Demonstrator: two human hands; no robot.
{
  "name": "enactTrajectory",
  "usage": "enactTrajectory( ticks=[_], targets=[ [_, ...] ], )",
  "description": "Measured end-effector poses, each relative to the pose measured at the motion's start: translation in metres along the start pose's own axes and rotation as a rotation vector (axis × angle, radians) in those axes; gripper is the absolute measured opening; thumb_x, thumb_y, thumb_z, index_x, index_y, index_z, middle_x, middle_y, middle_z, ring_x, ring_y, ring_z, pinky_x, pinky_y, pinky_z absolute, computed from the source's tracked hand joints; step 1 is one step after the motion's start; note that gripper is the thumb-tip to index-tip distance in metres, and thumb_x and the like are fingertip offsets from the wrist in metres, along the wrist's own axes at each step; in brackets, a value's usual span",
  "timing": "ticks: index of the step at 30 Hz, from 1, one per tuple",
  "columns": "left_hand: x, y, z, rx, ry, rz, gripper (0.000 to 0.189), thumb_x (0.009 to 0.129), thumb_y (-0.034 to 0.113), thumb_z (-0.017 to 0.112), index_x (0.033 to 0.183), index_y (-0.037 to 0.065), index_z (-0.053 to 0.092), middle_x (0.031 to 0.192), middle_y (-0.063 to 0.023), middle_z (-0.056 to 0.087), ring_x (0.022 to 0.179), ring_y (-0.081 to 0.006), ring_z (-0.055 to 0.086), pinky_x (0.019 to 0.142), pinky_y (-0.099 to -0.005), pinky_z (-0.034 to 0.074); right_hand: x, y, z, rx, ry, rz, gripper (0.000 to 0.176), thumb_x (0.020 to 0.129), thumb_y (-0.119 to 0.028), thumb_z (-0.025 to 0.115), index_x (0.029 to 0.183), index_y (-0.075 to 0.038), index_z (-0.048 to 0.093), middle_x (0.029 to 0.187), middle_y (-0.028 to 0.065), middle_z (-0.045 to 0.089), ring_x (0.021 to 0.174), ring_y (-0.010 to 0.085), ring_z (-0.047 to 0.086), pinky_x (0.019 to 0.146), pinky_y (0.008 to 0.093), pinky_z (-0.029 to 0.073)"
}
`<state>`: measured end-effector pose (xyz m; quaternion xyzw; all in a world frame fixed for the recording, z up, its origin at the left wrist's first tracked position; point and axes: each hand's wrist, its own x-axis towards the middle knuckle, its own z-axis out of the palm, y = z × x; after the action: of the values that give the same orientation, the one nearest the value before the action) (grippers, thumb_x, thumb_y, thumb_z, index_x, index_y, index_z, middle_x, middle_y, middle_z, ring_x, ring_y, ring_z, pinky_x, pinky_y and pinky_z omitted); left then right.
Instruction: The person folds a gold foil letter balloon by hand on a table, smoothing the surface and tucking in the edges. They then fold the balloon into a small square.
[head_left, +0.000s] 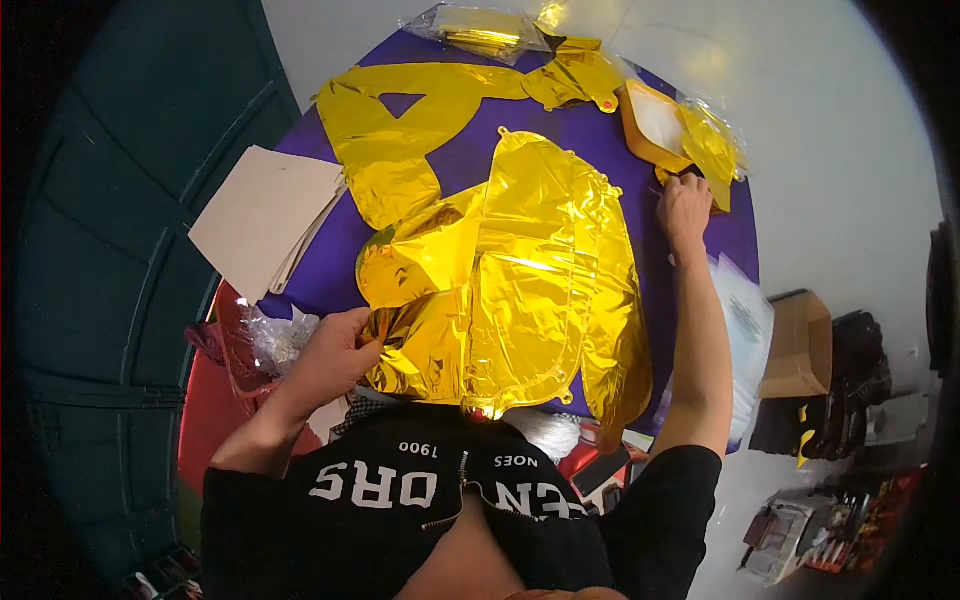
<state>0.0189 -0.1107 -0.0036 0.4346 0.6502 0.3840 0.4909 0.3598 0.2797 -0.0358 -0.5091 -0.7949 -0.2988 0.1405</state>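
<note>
A shiny gold foil balloon [530, 260], flat and partly folded, lies in front of me on the purple tabletop [460, 165]. My left hand [340, 350] pinches its lower left edge between thumb and fingers. Far to the right, my right hand [687, 205] has its fingers curled together beside a yellow box [650, 150] with a white inside. Gold foil pieces [712, 150] in clear plastic lie against that box, just past my fingers. Whatever the right fingers hold is hidden.
Another flat gold foil balloon [400, 130] stretches across the far left. Beige card sheets [265, 215] overhang the left edge. A clear packet of gold foil [485, 35] sits at the back. Clear plastic bags [735, 320] line the right edge, near a cardboard box [798, 345] below.
</note>
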Motion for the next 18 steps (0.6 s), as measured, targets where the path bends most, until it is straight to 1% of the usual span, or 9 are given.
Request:
enactTrajectory(
  ticks=[3, 6, 9, 10, 13, 14, 16, 17, 18],
  targets=[
    [0.003, -0.009, -0.005, 0.047, -0.007, 0.015, 0.031, 0.083, -0.004, 0.049, 0.112, -0.007, 0.059, 0.095, -0.0051, 0.066, 0.086, -0.0086, 0.058, 0.077, -0.0255, 0.048, -0.004, -0.003, -0.007, 0.253, 0.164, 0.091, 0.024, 0.079, -0.022, 0.065, 0.099, -0.010, 0.069, 0.109, 0.0142, 0.062, 0.106, 0.0331, 0.054, 0.087, 0.0475, 0.045],
    [0.002, -0.010, -0.004, 0.049, -0.014, 0.050, 0.032, 0.082, -0.004, 0.050, 0.113, -0.007, 0.058, 0.095, -0.0059, 0.066, 0.087, -0.0090, 0.058, 0.078, -0.0260, 0.048, -0.011, -0.019, -0.025, 0.327, 0.301, 0.029, 0.025, 0.080, -0.024, 0.067, 0.101, -0.011, 0.069, 0.112, 0.0143, 0.063, 0.106, 0.0347, 0.054, 0.089, 0.0480, 0.044],
    [0.003, -0.013, -0.004, 0.044, -0.011, 0.098, 0.033, 0.081, -0.003, 0.052, 0.114, -0.007, 0.057, 0.096, -0.0078, 0.066, 0.089, -0.0086, 0.058, 0.079, -0.0263, 0.048, -0.022, -0.040, -0.042, 0.547, 0.267, -0.037, 0.019, 0.081, -0.017, 0.065, 0.098, -0.009, 0.070, 0.106, 0.0150, 0.064, 0.101, 0.0349, 0.056, 0.087, 0.0462, 0.045],
    [0.004, -0.016, -0.004, 0.048, -0.009, 0.113, 0.034, 0.081, -0.003, 0.053, 0.114, -0.007, 0.057, 0.097, -0.0085, 0.066, 0.089, -0.0083, 0.057, 0.079, -0.0264, 0.048, -0.025, -0.045, -0.049, 0.692, 0.182, -0.064, 0.017, 0.082, -0.012, 0.062, 0.097, -0.007, 0.069, 0.099, 0.0164, 0.065, 0.096, 0.0356, 0.058, 0.086, 0.0439, 0.045],
    [0.003, -0.018, -0.008, 0.287, 0.012, 0.104, 0.035, 0.079, -0.002, 0.055, 0.113, -0.006, 0.056, 0.095, -0.0139, 0.066, 0.088, -0.0133, 0.061, 0.078, -0.0290, 0.049, -0.037, -0.066, -0.061, 0.840, 0.017, 0.007, 0.016, 0.082, -0.008, 0.061, 0.095, -0.005, 0.069, 0.094, 0.0173, 0.064, 0.093, 0.0361, 0.058, 0.085, 0.0432, 0.046],
    [0.001, -0.014, -0.007, 0.336, 0.040, 0.137, 0.035, 0.078, -0.002, 0.055, 0.113, -0.005, 0.055, 0.094, -0.0155, 0.066, 0.087, -0.0171, 0.063, 0.078, -0.0305, 0.049, -0.041, -0.071, -0.070, 0.865, -0.044, 0.029, 0.017, 0.081, -0.005, 0.060, 0.096, -0.004, 0.069, 0.095, 0.0175, 0.063, 0.093, 0.0364, 0.057, 0.085, 0.0431, 0.046],
    [-0.005, -0.003, -0.003, 0.430, 0.102, 0.208, 0.036, 0.077, -0.002, 0.056, 0.113, -0.004, 0.055, 0.092, -0.0188, 0.065, 0.085, -0.0246, 0.066, 0.076, -0.0335, 0.049, -0.052, -0.079, -0.083, 0.861, -0.002, -0.043, 0.019, 0.080, -0.003, 0.060, 0.097, -0.004, 0.068, 0.097, 0.0173, 0.063, 0.094, 0.0366, 0.056, 0.085, 0.0431, 0.046],
    [-0.005, -0.003, -0.002, 0.421, 0.114, 0.244, 0.036, 0.077, -0.002, 0.056, 0.113, -0.004, 0.054, 0.091, -0.0202, 0.064, 0.085, -0.0288, 0.066, 0.076, -0.0350, 0.050, -0.058, -0.081, -0.088, 0.858, 0.021, -0.081, 0.020, 0.080, -0.002, 0.059, 0.098, -0.004, 0.068, 0.098, 0.0172, 0.062, 0.095, 0.0366, 0.055, 0.085, 0.0431, 0.046],
    [-0.005, -0.004, -0.001, 0.411, 0.127, 0.281, 0.036, 0.077, -0.002, 0.055, 0.113, -0.004, 0.054, 0.091, -0.0215, 0.064, 0.084, -0.0329, 0.065, 0.075, -0.0366, 0.050, -0.062, -0.082, -0.093, 0.812, 0.069, -0.217, 0.025, 0.077, 0.000, 0.060, 0.101, -0.004, 0.066, 0.101, 0.0156, 0.062, 0.097, 0.0364, 0.054, 0.086, 0.0429, 0.045]
  ],
)
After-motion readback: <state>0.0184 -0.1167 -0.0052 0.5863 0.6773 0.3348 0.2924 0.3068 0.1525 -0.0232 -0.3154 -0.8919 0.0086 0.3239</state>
